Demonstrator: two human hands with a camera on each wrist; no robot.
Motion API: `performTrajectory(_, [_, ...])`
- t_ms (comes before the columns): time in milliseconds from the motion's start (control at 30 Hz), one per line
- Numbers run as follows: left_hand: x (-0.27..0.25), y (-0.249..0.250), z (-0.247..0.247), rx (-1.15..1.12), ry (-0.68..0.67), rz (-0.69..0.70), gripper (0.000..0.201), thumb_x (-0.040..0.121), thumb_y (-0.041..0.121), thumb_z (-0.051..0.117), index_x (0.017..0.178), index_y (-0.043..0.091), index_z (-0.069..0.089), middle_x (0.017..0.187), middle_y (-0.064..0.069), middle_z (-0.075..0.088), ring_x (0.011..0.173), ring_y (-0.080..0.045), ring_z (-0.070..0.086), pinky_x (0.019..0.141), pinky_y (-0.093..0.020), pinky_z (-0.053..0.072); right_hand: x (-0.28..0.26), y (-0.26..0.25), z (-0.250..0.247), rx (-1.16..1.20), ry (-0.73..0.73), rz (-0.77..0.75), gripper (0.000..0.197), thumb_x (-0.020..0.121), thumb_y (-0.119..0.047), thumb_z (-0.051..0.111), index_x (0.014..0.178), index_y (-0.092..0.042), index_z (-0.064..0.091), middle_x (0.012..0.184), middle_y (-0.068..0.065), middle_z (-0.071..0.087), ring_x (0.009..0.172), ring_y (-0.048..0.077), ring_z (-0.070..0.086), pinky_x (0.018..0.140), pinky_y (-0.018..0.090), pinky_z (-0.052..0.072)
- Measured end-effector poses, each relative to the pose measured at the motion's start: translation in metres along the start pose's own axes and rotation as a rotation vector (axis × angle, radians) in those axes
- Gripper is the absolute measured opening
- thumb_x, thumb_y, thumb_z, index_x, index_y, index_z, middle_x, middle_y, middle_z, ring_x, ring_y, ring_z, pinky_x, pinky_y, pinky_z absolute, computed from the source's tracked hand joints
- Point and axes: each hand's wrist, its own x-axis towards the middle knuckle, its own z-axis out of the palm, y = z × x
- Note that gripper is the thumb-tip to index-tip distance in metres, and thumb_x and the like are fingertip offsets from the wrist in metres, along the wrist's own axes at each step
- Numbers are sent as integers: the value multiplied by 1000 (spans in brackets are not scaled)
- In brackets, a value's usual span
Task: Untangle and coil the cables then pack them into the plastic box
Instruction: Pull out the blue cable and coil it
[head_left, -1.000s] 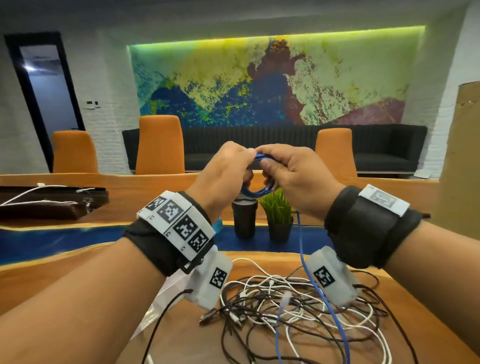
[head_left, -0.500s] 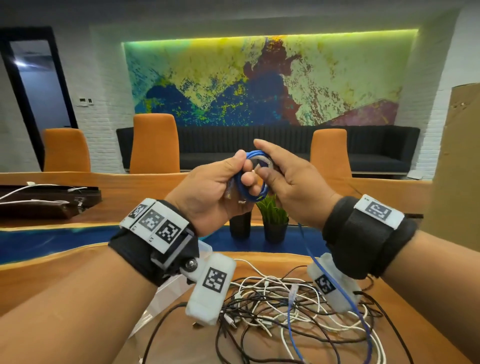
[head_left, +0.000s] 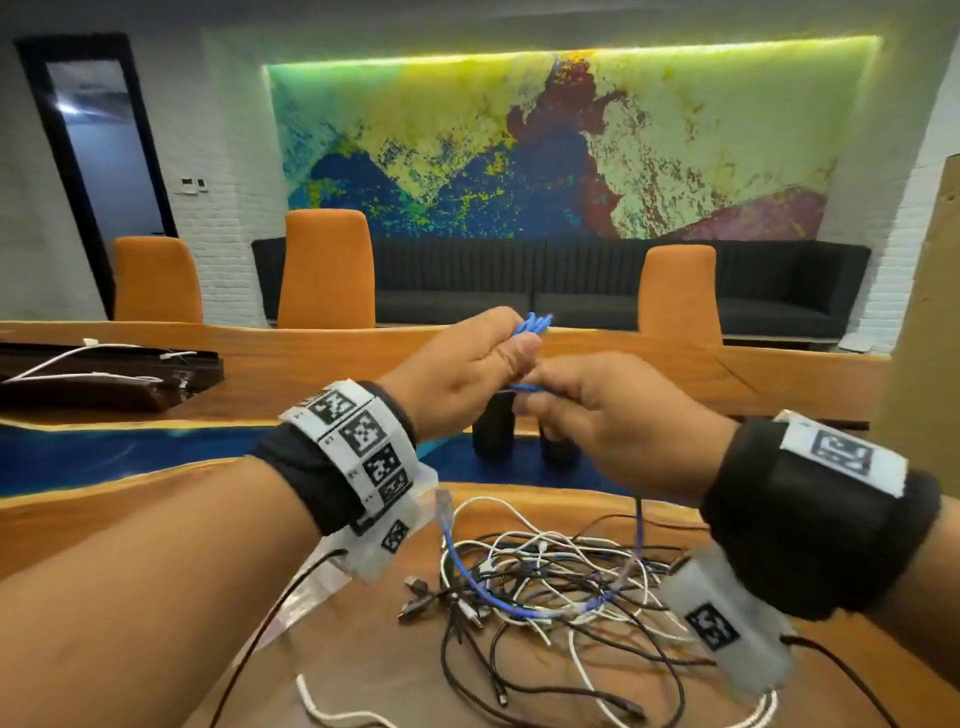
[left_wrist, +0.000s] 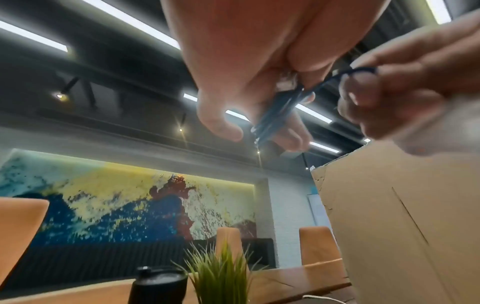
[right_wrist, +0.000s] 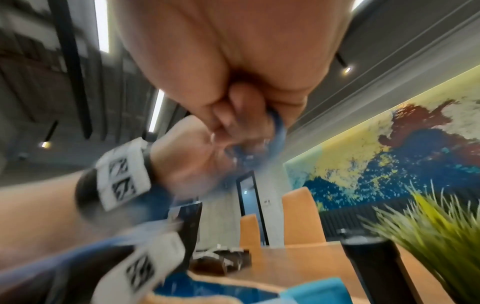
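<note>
Blue cable (head_left: 530, 326) is what both of your hands are working on, raised above the wooden table (head_left: 363, 675). Your left hand (head_left: 457, 374) has thumb and fingers curled round a small flattened bundle of its loops; the loop ends stick out past your fingertips toward 12 o'clock in the head view. The left wrist view shows the same bundle (left_wrist: 275, 115) clamped between thumb and fingers. Your right hand (head_left: 618, 421), just at 3 o'clock of the left and nearly touching it, pinches a single strand of that cable (left_wrist: 358, 71), which runs across to the bundle. From your right hand the strand drops toward 6 o'clock into the tangle of cables (head_left: 545, 587) lying on the table, black and white leads mixed, with the blue one threading through them. The right wrist view is blurred, but blue shows between your curled fingers (right_wrist: 233, 111).

At 9 o'clock of the tangle, partly hidden under your left wrist, lies something of clear plastic (head_left: 306, 587); I cannot tell whether it is the box. Beyond your hands stand a dark cup (left_wrist: 158, 286) and a small potted plant (left_wrist: 221, 275), side by side.
</note>
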Motion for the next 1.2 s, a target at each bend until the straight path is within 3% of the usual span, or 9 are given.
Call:
performTrajectory(100, [-4, -1, -2, -163, -25, -20, 31, 107, 24, 37, 87, 6, 52, 65, -2, 52, 62, -13, 51, 64, -23, 43, 9, 12, -24, 76, 178, 28, 15, 98, -15, 57, 90, -16, 69, 68, -8, 57, 58, -1, 48, 57, 13, 37])
performTrajectory(233, [-1, 11, 4, -669, -5, -268, 34, 107, 27, 35, 82, 11, 52, 59, 2, 37, 53, -12, 34, 58, -25, 35, 17, 24, -20, 209, 296, 79, 12, 97, -12, 58, 92, -12, 69, 70, -5, 58, 61, 0, 48, 61, 14, 38])
performTrajectory(433, [-8, 6, 6, -900, -126, -441, 30, 102, 32, 39, 79, 17, 50, 51, 8, 30, 57, -14, 35, 61, -31, 31, 15, 33, 10, 294, 428, 153, 5, 97, -18, 57, 98, -21, 62, 85, -1, 63, 77, 10, 56, 75, 36, 50])
performTrajectory(567, [-12, 1, 11, -1051, -152, -506, 33, 104, 34, 37, 78, 18, 50, 54, 7, 25, 52, -12, 37, 60, -29, 37, 13, 35, 18, 569, 236, 153, 21, 101, -20, 49, 116, -23, 62, 109, 20, 67, 104, 42, 62, 91, 57, 51])
performTrajectory(667, [-11, -3, 19, -1045, -155, -518, 30, 103, 36, 39, 82, 20, 52, 74, -2, 12, 56, -12, 39, 64, -31, 39, 13, 38, 27, 600, 236, 151, 25, 102, -14, 45, 117, -14, 66, 110, 18, 70, 103, 36, 66, 89, 52, 54])
performTrajectory(800, [-6, -12, 42, -983, 24, -495, 25, 106, 32, 39, 107, 11, 53, 59, 4, 42, 58, -12, 46, 69, -31, 37, 15, 46, 39, 501, 382, 232, 23, 102, -10, 46, 107, -12, 68, 100, 24, 68, 91, 41, 63, 84, 54, 53])
performTrajectory(1000, [-14, -34, 60, -896, 104, -384, 33, 107, 23, 37, 125, -1, 51, 77, -1, 54, 74, -16, 52, 80, -40, 41, 11, 54, 52, 420, 448, 245, 21, 102, -11, 46, 102, -18, 66, 93, 24, 66, 76, 24, 59, 75, 39, 53])
performTrajectory(1133, [-15, -43, 55, -705, 85, -315, 22, 105, 15, 41, 117, 6, 58, 84, -5, 62, 85, -23, 56, 86, -46, 45, 11, 61, 53, 428, 453, 270, 22, 102, -12, 47, 103, -22, 67, 86, 16, 66, 74, 25, 59, 76, 43, 54])
performTrajectory(1200, [-16, -49, 54, -620, 120, -261, 21, 103, 14, 46, 113, 8, 63, 85, -5, 66, 85, -22, 60, 88, -44, 49, 13, 64, 52, 460, 446, 257, 23, 102, -13, 47, 103, -23, 68, 76, 8, 62, 66, 14, 55, 67, 36, 52])
